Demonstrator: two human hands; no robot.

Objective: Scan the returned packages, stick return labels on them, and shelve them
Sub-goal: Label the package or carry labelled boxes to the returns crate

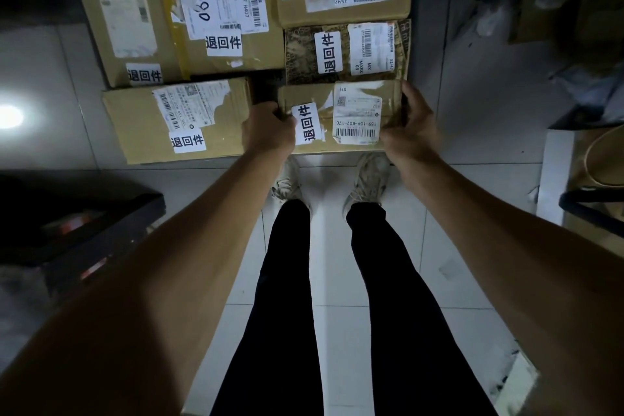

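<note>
From the head camera, you have the small cardboard package (337, 115) gripped at both ends: your left hand (268, 132) curls round its left edge, beside the return label (309, 123) already stuck on top, and your right hand (410, 127) clasps the right edge with the fingers wrapped over the far corner. The package sits at the near end of a group of labelled boxes, just in front of the dark patterned package (347, 52) and to the right of the flat brown box (179, 120), with a dark gap between the two.

The step looks like setting this package into its place among the others. Keep it level and slide it back until it meets the patterned package squarely, label and barcode facing up so they stay readable like the rest. Free your fingers from the ends before closing any gap, so they aren't trapped. The light is dim, so I can't tell whether the package rests on a low shelf or the tiled floor (472, 145); feel for firm support before you let go. Mind your shoes (369, 179) just below its near edge.
</note>
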